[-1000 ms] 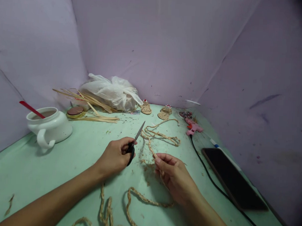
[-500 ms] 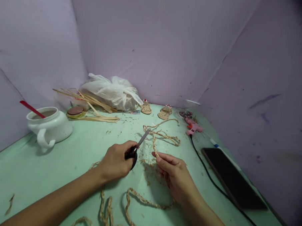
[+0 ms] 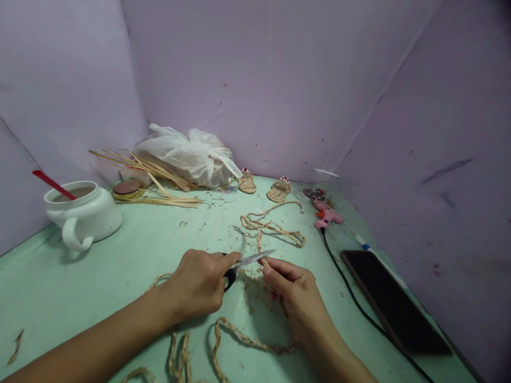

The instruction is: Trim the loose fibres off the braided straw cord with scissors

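Note:
My left hand (image 3: 203, 280) is closed around the black handles of a pair of scissors (image 3: 252, 259). Their blades point right and lie across the braided cord just above my right fingertips; I cannot tell whether they have cut into it. My right hand (image 3: 292, 292) pinches the straw-coloured braided cord (image 3: 259, 240) between thumb and fingers. One length of the cord loops away beyond the hands. Another length (image 3: 249, 342) curls on the table nearer to me, with part of it hidden under my right hand and left arm.
Two small woven sandals (image 3: 278, 189) sit near the back wall. To their left are a white plastic bag (image 3: 193, 155) and dry straw strips (image 3: 166, 200). A white pot (image 3: 96, 215) stands left. On the right lie a pink glue gun (image 3: 328, 216), its black cable and a phone (image 3: 392, 302).
My left hand has turned the scissors, bringing the blades down and right from above the table to the cord beside my right fingers. The right hand has hardly moved.

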Action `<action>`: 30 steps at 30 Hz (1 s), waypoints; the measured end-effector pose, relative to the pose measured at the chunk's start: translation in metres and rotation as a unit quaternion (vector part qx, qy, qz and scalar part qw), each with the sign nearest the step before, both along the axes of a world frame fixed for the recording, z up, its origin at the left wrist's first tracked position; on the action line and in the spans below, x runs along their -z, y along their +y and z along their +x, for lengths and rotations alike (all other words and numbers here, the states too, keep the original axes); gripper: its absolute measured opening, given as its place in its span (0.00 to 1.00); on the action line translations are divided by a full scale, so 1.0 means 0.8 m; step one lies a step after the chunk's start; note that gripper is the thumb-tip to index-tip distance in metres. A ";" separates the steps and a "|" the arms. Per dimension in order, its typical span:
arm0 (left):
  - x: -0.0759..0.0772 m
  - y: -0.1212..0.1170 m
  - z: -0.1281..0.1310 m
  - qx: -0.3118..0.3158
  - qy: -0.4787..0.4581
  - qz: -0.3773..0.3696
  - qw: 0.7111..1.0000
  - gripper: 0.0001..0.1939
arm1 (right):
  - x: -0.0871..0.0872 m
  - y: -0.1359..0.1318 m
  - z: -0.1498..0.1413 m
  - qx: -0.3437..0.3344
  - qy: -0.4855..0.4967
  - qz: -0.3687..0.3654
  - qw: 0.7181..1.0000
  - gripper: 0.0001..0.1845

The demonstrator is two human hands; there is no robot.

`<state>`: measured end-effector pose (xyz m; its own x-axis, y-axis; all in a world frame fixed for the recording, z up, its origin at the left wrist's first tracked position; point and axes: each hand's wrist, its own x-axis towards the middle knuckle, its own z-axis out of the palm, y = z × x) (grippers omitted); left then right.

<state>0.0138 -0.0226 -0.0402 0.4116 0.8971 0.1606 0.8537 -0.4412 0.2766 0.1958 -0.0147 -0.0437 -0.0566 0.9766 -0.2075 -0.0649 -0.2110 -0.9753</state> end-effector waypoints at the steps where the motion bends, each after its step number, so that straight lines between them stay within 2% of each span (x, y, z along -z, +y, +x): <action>1: 0.000 0.002 -0.001 -0.016 -0.047 -0.016 0.999 0.23 | 0.000 0.000 0.000 0.005 0.003 -0.004 1.000 0.13; 3: 0.000 0.007 -0.001 -0.065 -0.159 -0.036 0.985 0.18 | 0.000 0.001 -0.001 0.007 0.014 -0.016 1.000 0.17; 6: 0.005 0.015 -0.001 -0.129 -0.326 -0.072 0.934 0.16 | 0.003 0.001 -0.003 0.007 0.042 -0.030 0.999 0.21; 8: 0.008 0.017 0.000 -0.136 -0.374 -0.101 0.912 0.17 | 0.005 0.001 -0.004 0.008 0.062 -0.037 0.997 0.22; 10: 0.007 0.016 0.001 -0.125 -0.335 -0.098 0.929 0.17 | 0.004 0.001 -0.003 0.007 0.089 -0.063 0.994 0.21; 12: 0.004 0.012 0.000 -0.100 -0.245 -0.070 0.962 0.16 | 0.002 0.001 -0.001 0.001 0.135 -0.111 0.985 0.22; 14: -0.001 0.007 -0.001 -0.072 -0.164 -0.040 0.983 0.18 | -0.001 0.002 0.002 -0.009 0.188 -0.150 0.971 0.23; 20: -0.006 0.005 -0.002 -0.024 -0.032 -0.003 0.999 0.24 | -0.006 0.002 0.005 -0.036 0.272 -0.178 0.945 0.20; 22: -0.006 0.006 -0.003 -0.041 0.021 0.004 0.999 0.25 | -0.004 0.001 0.004 -0.030 0.254 -0.170 0.952 0.19; 26: -0.013 0.006 -0.004 -0.030 0.098 -0.004 0.995 0.26 | 0.003 0.000 0.001 0.007 0.148 -0.087 0.985 0.18; 30: -0.019 0.004 -0.002 -0.029 0.140 -0.005 0.990 0.26 | 0.007 0.001 0.000 0.019 0.069 -0.042 0.997 0.17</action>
